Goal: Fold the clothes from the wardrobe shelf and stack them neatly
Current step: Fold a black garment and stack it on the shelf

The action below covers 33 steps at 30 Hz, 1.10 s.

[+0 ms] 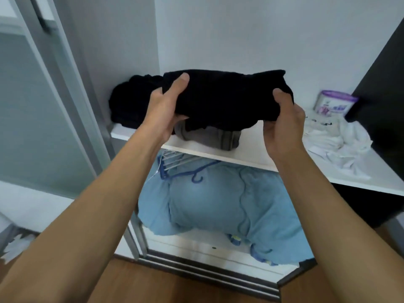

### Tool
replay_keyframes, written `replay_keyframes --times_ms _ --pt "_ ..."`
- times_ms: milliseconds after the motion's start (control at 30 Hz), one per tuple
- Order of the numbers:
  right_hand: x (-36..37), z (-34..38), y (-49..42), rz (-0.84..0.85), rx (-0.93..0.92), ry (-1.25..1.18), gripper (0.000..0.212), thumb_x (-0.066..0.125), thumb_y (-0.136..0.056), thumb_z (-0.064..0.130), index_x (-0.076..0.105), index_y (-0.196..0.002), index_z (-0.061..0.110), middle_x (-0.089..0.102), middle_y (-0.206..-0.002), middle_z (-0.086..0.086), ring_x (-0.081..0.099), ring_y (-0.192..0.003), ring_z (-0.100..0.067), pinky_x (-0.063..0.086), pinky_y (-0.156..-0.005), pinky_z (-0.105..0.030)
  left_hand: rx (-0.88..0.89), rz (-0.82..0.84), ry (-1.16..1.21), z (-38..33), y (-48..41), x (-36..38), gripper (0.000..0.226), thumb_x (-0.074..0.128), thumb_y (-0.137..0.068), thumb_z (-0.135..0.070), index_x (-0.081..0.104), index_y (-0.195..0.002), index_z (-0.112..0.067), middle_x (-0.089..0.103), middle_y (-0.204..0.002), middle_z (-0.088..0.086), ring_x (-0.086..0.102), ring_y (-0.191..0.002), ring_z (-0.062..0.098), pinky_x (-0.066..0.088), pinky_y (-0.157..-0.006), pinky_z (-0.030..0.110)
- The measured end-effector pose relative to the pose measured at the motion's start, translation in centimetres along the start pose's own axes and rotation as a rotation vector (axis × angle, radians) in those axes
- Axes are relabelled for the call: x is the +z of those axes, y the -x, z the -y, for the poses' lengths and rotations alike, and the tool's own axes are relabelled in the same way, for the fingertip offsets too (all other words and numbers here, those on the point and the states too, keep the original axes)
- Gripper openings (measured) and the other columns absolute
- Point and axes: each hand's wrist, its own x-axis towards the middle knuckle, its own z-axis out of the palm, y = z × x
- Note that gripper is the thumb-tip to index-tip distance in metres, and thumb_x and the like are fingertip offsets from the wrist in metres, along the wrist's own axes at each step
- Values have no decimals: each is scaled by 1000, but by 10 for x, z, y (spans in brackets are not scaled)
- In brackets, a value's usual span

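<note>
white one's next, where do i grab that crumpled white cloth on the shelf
Probably pinch a raised fold near the middle of the white cloth, coming from the front, over the open shelf edge: it lies crumpled with ridges standing up, a tub sits behind it and a dark panel crowds its right.

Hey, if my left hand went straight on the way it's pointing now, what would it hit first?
Probably the white back wall of the wardrobe, though depth is unclear. The left hand grips the folded black garment, and its line seems to pass above the grey folded garment.
</note>
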Motion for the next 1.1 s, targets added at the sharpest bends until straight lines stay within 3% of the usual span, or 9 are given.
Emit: replay_keyframes --times_ms 167,367,467,700,767,867,967,1033,1100 --pt "29 -17 -81 1 -45 -17 14 66 -88 16 78 -81 14 73 -89 -4 70 -87 -15 55 -81 -28 131 14 -56 -17 -91 4 27 72 -83 -53 79 -86 -27 79 -96 1 76 -92 19 62 -68 40" --pt "-31 -95 -107 -199 579 908 24 61 -86 35 66 -100 15 70 -99 -2 63 -90 -18 43 -70 -32 -350 214 -844 58 -165 -48 50 65 -90 -53 64 -117 -11 69 -112 5 66 -99 21 60 -66 34" --pt "-35 -103 -121 -246 503 880 34 65 -85 45 67 -98 14 71 -94 2 65 -87 -14 43 -68 -31 -307 195 -935 59 -186 -39 88 61 -71 -78 63 -122 -6 67 -115 4 64 -101 21 50 -82 35" --pt "-10 -107 -166 -223 14 942 33 62 -93 31 59 -67 10 53 -63 -2 51 -58 -15 41 -56 -31 -107 72 -559 69 -204 -41 22 67 -86 -30 73 -92 -11 75 -78 -2 72 -72 16 55 -61 24" --pt "-18 -117 -174 -125 83 1174 42 63 -93 33 47 -59 16 45 -57 -1 46 -55 -18 35 -55 -31 -56 49 -839 81 -205 -52 28 66 -84 -27 66 -95 -1 71 -84 8 67 -75 22 53 -65 31" --pt "-28 -133 -173 18 373 1590 23 61 -90 32 62 -84 10 64 -84 -8 65 -85 -30 48 -73 -35 100 70 -1237 94 -202 -51 40 69 -86 -21 51 -120 -10 58 -118 10 59 -102 27 50 -85 41" --pt "-22 -141 -168 -92 116 1600 56 61 -84 25 45 -136 18 54 -133 -9 56 -117 -32 47 -94 -44 409 198 -1450 98 -203 -35 44 58 -93 -17 49 -136 -21 55 -136 7 55 -116 30 47 -92 46" --pt "-18 -151 -164 -3 -108 1592 61 54 -88 21 37 -146 21 41 -149 -8 45 -130 -31 43 -102 -50 242 353 -1518 103 -205 -29 41 40 -100 -22 50 -140 -27 60 -133 5 58 -114 29 48 -94 47" --pt "-18 -164 -158 173 -4 1595 53 39 -98 22 37 -151 21 34 -158 -6 36 -140 -30 36 -111 -51 56 444 -1524 107 -205 -32 44 30 -102 -27 46 -144 -31 60 -132 4 58 -113 29 47 -95 46"
